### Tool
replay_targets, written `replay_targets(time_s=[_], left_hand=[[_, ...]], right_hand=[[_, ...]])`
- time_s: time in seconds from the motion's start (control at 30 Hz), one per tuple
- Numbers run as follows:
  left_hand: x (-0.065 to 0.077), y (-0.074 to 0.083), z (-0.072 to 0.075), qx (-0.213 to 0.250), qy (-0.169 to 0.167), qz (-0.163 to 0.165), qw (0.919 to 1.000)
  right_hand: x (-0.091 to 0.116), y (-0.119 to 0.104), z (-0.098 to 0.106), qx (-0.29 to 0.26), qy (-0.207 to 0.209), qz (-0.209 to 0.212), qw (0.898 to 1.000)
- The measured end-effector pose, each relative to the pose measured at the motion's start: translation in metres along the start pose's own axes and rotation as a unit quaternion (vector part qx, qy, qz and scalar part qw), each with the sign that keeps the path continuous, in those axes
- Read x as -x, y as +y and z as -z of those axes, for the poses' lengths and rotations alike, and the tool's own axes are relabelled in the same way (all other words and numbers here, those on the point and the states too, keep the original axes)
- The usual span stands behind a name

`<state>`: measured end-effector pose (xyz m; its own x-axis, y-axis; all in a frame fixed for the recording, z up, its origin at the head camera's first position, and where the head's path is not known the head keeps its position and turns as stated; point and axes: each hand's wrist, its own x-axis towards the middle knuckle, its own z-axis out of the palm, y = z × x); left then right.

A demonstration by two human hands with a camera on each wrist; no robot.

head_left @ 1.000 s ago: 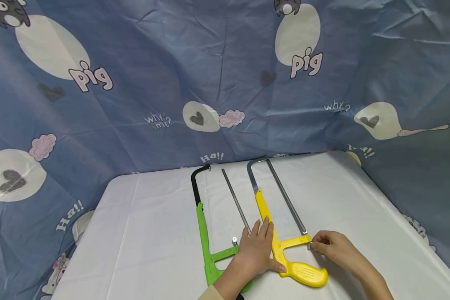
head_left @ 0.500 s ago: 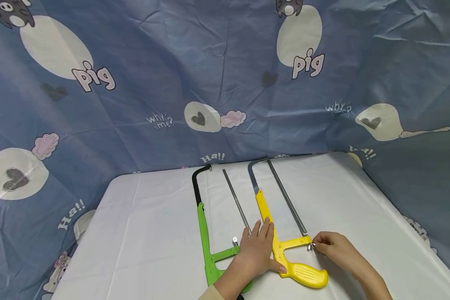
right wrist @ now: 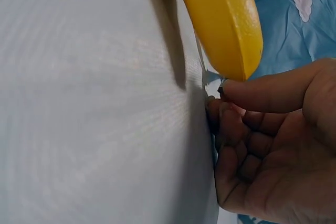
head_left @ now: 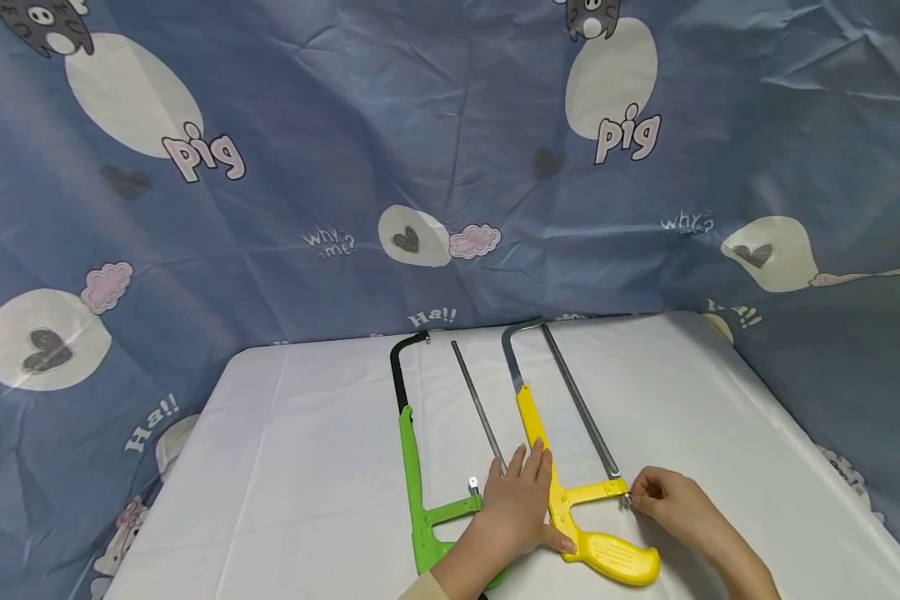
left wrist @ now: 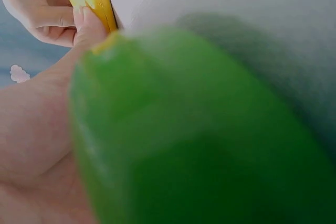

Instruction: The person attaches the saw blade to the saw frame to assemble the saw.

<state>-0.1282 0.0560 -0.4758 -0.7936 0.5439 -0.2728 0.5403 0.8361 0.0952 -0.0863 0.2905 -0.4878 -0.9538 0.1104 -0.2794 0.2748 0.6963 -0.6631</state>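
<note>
A yellow-handled hacksaw (head_left: 570, 521) lies flat on the table, with its grey blade (head_left: 581, 404) stretched along the frame's right side. My left hand (head_left: 516, 504) rests on the yellow frame, fingers spread and straight, the thumb lying on it near the handle. At the near end of the blade, my right hand (head_left: 673, 504) pinches a small metal wing nut (head_left: 626, 501) between thumb and forefinger. In the right wrist view the yellow handle (right wrist: 228, 24) stands above those fingertips, and the nut is mostly hidden.
Left of it lies a green hacksaw frame (head_left: 412, 467) with no blade mounted; its handle (left wrist: 199, 129) blurs across the left wrist view. A loose blade (head_left: 476, 400) lies between the saws, its near end behind my left hand. A patterned blue cloth (head_left: 450, 150) hangs behind the white table (head_left: 307, 467).
My right fingers have shifted slightly around the wing nut, showing more of it at times. My left hand stays on the yellow frame. The head view has shifted a little.
</note>
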Motion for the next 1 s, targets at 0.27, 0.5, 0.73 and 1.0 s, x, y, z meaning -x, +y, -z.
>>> replay_targets(time_s=[0.27, 0.5, 0.73, 1.0], left_hand=[[-0.0002, 0.0009, -0.0017, -0.016, 0.006, -0.006, 0.9998], [0.0017, 0.0003, -0.0006, -0.012, 0.008, 0.001, 0.9999], [0.0012, 0.0009, -0.0047, -0.016, 0.005, -0.001, 0.9999], [0.0000, 0.0004, -0.0026, -0.023, 0.002, 0.002, 0.9997]], right_hand=[[-0.0006, 0.0036, -0.0011, 0.000, -0.011, 0.002, 1.000], [-0.0007, 0.0052, 0.0021, -0.022, -0.049, -0.008, 0.998], [0.0003, 0.0064, -0.0009, 0.003, -0.039, -0.024, 0.999], [-0.0023, 0.0006, -0.0006, -0.014, -0.045, -0.038, 0.998]])
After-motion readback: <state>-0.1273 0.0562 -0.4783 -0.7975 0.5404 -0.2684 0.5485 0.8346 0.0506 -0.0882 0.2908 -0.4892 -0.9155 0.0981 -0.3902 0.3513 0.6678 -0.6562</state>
